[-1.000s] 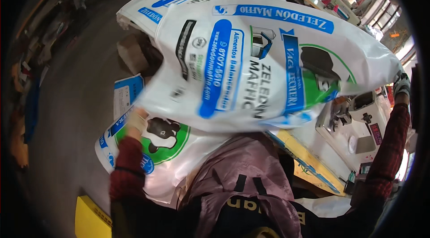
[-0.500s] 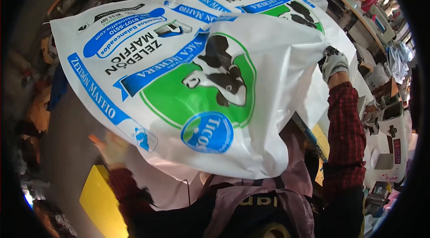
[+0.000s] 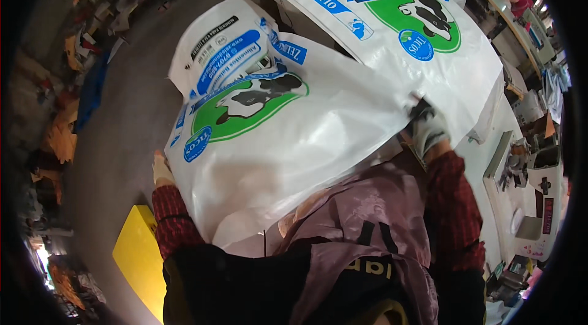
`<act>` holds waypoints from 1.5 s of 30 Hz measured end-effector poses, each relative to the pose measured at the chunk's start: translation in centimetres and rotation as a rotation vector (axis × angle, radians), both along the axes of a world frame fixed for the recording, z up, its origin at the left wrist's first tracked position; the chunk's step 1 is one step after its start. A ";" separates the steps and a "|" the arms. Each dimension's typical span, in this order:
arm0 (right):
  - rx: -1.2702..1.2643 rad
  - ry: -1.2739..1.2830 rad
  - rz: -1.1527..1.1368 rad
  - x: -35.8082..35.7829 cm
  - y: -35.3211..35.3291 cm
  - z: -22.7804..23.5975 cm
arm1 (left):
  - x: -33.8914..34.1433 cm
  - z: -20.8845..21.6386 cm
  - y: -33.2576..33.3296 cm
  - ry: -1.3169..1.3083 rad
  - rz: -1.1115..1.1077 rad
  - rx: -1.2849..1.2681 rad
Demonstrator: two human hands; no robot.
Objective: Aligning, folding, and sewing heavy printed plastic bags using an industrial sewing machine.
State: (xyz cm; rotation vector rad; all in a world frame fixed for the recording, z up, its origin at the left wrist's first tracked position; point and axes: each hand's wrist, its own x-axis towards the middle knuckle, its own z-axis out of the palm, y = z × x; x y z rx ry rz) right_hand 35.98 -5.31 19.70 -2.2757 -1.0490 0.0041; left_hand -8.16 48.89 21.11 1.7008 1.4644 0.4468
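Note:
A large white woven plastic sack (image 3: 343,120), printed with a cow on a green patch and blue bands, spreads before me, its far left part buckled and folded. My right hand (image 3: 427,129), in a pale glove with dark fingertips, is closed on the sack's right corner. At the sack's left edge is my left hand (image 3: 162,171); one finger points up along the edge and the others are hidden, so its grip cannot be made out. Behind, to the right, more sacks (image 3: 471,71) of the same print lie flat, the top one with its cow upside down to me.
Under the sacks is a grey-brown surface (image 3: 113,160). A yellow board (image 3: 139,257) stands by my left forearm. To the right is a white machine (image 3: 542,169) beside a pale tabletop (image 3: 497,166). A person in red (image 3: 522,3) is far off at the upper right.
The near sack has been drawn toward me and away from the sacks behind, its far left part folding over. My right hand came down and left with its corner; my left hand reached the left edge.

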 end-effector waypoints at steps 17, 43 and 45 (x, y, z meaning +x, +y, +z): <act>-0.416 1.425 -0.761 -7.8 -0.1 -8.1 | -11.6 -14.2 -13.1 -0.316 0.437 -0.679; -0.307 -0.247 -0.457 -0.8 -13.0 -47.8 | 0.8 -19.3 -26.8 1.285 -0.989 -0.085; -0.558 0.121 -0.577 -0.8 -10.2 -46.1 | 1.3 -20.7 -26.0 1.277 -1.027 -0.230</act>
